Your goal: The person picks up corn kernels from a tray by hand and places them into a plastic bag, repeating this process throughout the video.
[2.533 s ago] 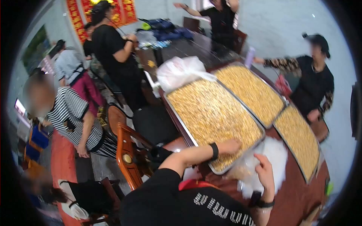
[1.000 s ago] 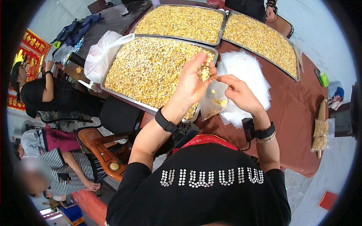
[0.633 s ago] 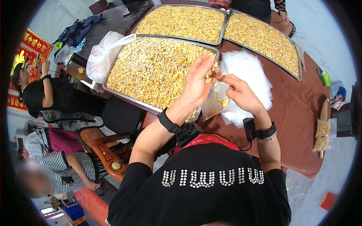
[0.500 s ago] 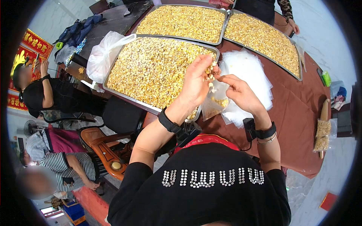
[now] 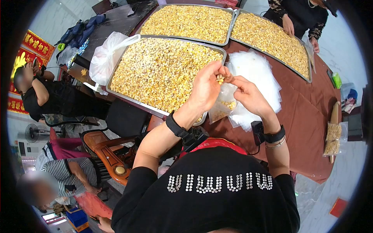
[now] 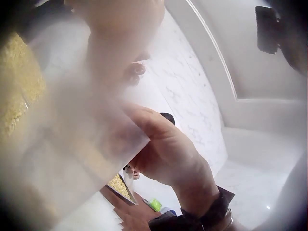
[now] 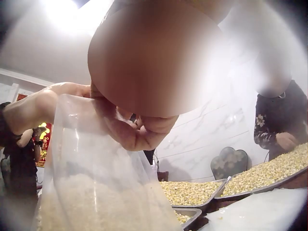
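Note:
In the head view, my left hand (image 5: 207,88) is cupped with its fingers curled round a few yellow corn-like kernels (image 5: 220,79). It hovers at the near right corner of the closest metal tray (image 5: 136,102), which is full of the same kernels. Beside it, my right hand (image 5: 251,98) pinches the mouth of a clear plastic bag (image 5: 220,109) with some kernels at the bottom. In the right wrist view the bag (image 7: 103,173) hangs upright below the fingers. The left wrist view shows the hazy bag (image 6: 72,154) in front of my right hand (image 6: 168,149).
A spread stack of flat clear bags (image 5: 256,81) lies to the right on the brown tablecloth (image 5: 299,128). Two more kernel-filled trays stand behind, with a person (image 5: 303,19) leaning over one. A tied white bag (image 5: 108,58) sits left; filled bags (image 5: 332,138) lie far right.
My left hand was down in the tray, then rose to the bag, and several kernels dropped from it. My right hand, earlier raised with a finger out, now pinches the bag.

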`<state>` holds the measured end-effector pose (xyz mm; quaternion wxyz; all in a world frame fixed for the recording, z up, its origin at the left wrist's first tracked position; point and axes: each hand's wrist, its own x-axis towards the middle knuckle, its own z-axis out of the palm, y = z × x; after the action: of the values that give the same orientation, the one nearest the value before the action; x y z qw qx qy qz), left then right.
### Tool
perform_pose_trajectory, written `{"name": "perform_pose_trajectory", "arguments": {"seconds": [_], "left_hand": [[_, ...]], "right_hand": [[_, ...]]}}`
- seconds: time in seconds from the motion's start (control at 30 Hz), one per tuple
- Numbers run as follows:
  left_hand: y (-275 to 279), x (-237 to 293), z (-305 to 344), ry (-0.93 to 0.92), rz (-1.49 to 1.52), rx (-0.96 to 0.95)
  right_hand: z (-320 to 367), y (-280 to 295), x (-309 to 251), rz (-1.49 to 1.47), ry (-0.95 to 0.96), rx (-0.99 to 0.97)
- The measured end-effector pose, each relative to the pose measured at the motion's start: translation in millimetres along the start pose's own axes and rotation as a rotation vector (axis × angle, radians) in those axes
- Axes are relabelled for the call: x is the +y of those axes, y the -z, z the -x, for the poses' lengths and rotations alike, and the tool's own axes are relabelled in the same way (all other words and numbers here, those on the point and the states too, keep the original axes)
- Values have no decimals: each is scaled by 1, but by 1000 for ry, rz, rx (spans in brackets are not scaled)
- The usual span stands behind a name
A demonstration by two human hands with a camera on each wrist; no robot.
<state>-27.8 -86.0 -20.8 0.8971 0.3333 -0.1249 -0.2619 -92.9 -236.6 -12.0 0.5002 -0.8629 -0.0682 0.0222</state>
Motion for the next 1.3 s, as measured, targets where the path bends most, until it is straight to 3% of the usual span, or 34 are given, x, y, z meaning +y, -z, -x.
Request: {"name": "perform_pose_trajectory", "arguments": {"seconds": [0.23, 0.33, 0.4, 0.5, 0.63, 0.7, 0.73, 0.8, 0.83, 0.9, 1.03, 1.1, 1.3], "left_hand": [[-13, 8, 5, -51, -38, 7], [-16, 4, 10, -76, -133, -33], [-14, 3, 9, -100, -183, -42], [0, 10, 4, -185, -166, 0], [48, 29, -15, -170, -378, 77], [84, 23, -20, -21, -853, 192], [104, 15, -18, -23, -854, 199], [142, -2, -16, -26, -1603, -92], [152, -10, -13, -26, -1605, -89], [159, -30, -3, -62, -2079, -212], [153, -47, 3, -68, -2158, -267], [155, -51, 3, -118, -2324, -460], [177, -35, -3, -395, -2296, -539]], "right_hand": [[0, -1, -1, -19, -44, 6], [0, -2, -4, -124, -193, -54], [0, -5, 1, -64, -15, 20], [0, -1, 1, -5, 7, 8], [9, 6, -5, -42, -10, 24], [14, 10, -6, -61, -2, 15], [16, 10, -7, -63, 1, 9], [17, 11, -9, -103, 17, 11], [16, 10, -5, -105, 19, 9], [13, 6, 3, -83, 65, 0], [13, 6, 1, -40, 79, -2], [14, 7, -1, 13, 89, 27], [22, 8, -2, 249, 105, 114]]}}
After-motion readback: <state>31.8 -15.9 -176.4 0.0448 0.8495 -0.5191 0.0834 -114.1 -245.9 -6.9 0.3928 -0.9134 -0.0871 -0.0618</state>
